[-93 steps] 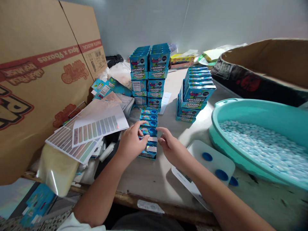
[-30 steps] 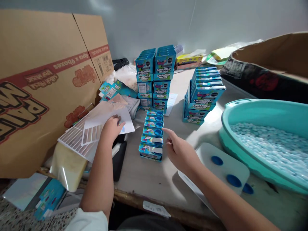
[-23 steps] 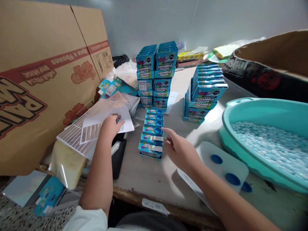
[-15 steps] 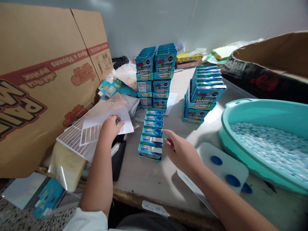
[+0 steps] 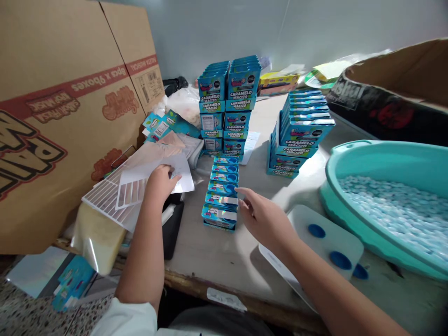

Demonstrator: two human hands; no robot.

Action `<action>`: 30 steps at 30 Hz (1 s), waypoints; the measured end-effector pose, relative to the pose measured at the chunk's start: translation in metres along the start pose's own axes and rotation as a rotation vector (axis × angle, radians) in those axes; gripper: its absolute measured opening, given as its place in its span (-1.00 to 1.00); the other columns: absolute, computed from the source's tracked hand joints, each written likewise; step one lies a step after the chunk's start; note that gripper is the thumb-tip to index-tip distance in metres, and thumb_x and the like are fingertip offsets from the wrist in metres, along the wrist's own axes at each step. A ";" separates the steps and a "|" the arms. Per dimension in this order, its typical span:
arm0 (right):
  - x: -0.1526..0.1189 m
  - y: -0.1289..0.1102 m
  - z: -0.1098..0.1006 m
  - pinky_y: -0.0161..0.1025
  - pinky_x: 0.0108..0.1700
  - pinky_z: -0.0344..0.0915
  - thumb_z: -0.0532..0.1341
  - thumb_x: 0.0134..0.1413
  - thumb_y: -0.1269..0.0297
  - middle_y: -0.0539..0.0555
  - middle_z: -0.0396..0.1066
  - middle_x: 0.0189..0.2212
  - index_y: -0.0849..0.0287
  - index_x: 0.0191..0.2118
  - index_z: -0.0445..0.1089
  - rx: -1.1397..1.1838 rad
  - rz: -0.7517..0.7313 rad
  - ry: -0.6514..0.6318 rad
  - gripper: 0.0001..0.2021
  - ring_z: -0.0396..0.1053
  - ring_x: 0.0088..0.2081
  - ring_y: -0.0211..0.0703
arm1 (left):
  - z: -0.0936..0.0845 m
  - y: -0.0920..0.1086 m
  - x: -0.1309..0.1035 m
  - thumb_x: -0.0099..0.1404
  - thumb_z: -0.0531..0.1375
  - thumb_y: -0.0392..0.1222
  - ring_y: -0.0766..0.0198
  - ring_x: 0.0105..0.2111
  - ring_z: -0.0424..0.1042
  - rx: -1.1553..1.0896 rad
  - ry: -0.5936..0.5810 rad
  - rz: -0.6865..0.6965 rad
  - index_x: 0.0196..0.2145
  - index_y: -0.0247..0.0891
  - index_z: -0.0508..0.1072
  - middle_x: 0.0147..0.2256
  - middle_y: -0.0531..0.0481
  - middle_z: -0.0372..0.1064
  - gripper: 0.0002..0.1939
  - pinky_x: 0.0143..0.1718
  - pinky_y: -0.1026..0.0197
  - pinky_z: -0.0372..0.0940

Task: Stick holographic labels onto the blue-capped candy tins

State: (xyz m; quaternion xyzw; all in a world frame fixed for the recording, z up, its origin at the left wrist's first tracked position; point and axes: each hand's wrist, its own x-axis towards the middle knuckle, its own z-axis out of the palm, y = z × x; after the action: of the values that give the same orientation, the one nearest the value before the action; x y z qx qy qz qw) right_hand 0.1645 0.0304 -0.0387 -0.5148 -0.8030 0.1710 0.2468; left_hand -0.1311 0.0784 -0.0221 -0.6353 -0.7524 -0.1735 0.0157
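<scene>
My left hand is over a white label sheet, its fingers curled at the sheet and the thumb lying across it. More sheets with strips of clear labels lie beneath. My right hand is at the right side of a row of small blue candy boxes. Its index finger stretches to a box with a round blue lid, and the other fingers are bent with nothing visible in them. Silvery label strips cross the two nearest boxes; the farther ones show round blue lids.
Stacked blue display boxes stand behind the row, with another stack to the right. A turquoise tub holds many wrapped candies. Blue lids lie on a white tray. A large carton stands left.
The view has shifted slightly. Both hands keep nearly the same places, the left at the label sheet and the right beside the row of boxes.
</scene>
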 end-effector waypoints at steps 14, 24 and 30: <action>0.001 0.001 0.000 -0.27 -0.46 0.03 -0.03 0.30 0.27 0.07 0.49 -0.41 0.18 0.30 0.20 0.042 0.011 0.033 -0.51 0.29 -0.54 -0.15 | 0.003 0.000 -0.005 0.35 0.20 -0.17 -0.03 0.09 0.41 -0.005 -0.001 0.025 0.09 -0.30 0.49 0.06 -0.24 0.39 -0.62 0.19 0.02 0.25; 0.001 0.002 0.002 -0.27 -0.47 0.02 -0.02 0.29 0.27 0.06 0.46 -0.44 0.18 0.37 0.08 0.068 0.018 0.049 -0.45 0.27 -0.54 -0.14 | 0.006 -0.002 0.000 0.34 0.21 -0.17 -0.02 0.04 0.45 0.008 -0.010 0.045 0.05 -0.34 0.55 0.02 -0.25 0.44 -0.63 0.18 0.05 0.29; 0.002 0.000 0.000 -0.27 -0.47 0.03 -0.02 0.30 0.27 0.06 0.47 -0.43 0.17 0.37 0.08 0.065 0.031 0.040 -0.46 0.30 -0.54 -0.14 | 0.003 0.002 0.002 0.38 0.12 -0.23 0.01 -0.02 0.48 -0.010 0.027 -0.011 -0.08 -0.32 0.61 -0.06 -0.22 0.50 -0.70 0.12 0.09 0.30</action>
State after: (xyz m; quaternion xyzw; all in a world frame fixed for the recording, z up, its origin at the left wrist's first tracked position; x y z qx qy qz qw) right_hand 0.1641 0.0323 -0.0387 -0.5220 -0.7840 0.1903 0.2766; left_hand -0.1294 0.0813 -0.0238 -0.6289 -0.7546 -0.1860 0.0215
